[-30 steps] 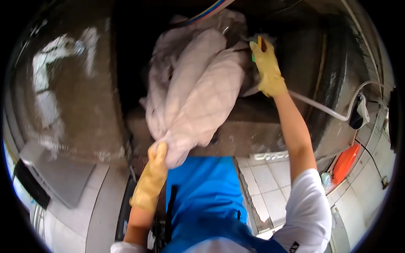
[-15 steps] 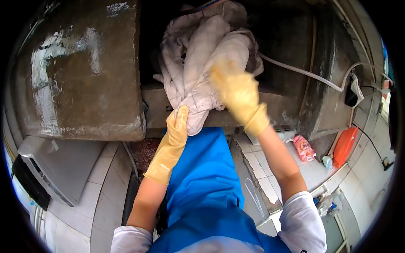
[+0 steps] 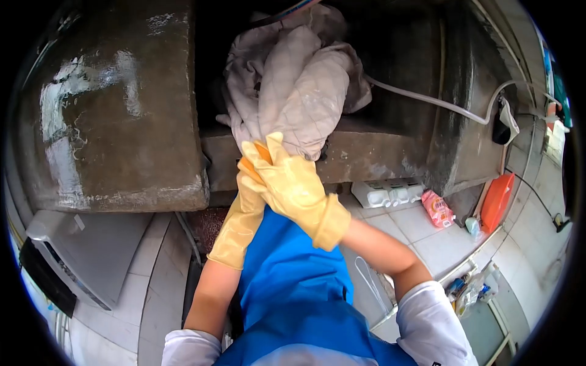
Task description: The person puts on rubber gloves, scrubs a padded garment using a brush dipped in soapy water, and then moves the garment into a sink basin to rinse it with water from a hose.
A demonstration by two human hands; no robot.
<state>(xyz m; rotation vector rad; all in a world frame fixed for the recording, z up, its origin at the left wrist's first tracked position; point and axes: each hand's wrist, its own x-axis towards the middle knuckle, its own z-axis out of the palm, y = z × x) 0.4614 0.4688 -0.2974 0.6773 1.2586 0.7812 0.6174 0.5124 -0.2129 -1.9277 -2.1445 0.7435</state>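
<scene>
A wet, pale pinkish-grey cloth (image 3: 305,91) with stitched lines lies bunched over the front ledge of a dark basin. Both of my hands wear yellow rubber gloves. My left hand (image 3: 247,198) is closed at the near end of the cloth, partly hidden beneath my right hand. Over it, my right hand (image 3: 293,183) grips an orange object (image 3: 261,160), perhaps a scrubbing brush, pressed down where the cloth meets my left hand. Most of this orange object is covered by the glove's fingers.
A concrete slab (image 3: 116,122) with wet patches stands to the left. A pale hose (image 3: 427,104) runs into the basin from the right. Below right are a pink pouch (image 3: 437,208) and a red-orange plastic piece (image 3: 497,201). A grey appliance (image 3: 91,250) stands lower left.
My right hand has come down and left, from the middle of the cloth to its near end beside my left hand. My left hand has stayed nearly in place.
</scene>
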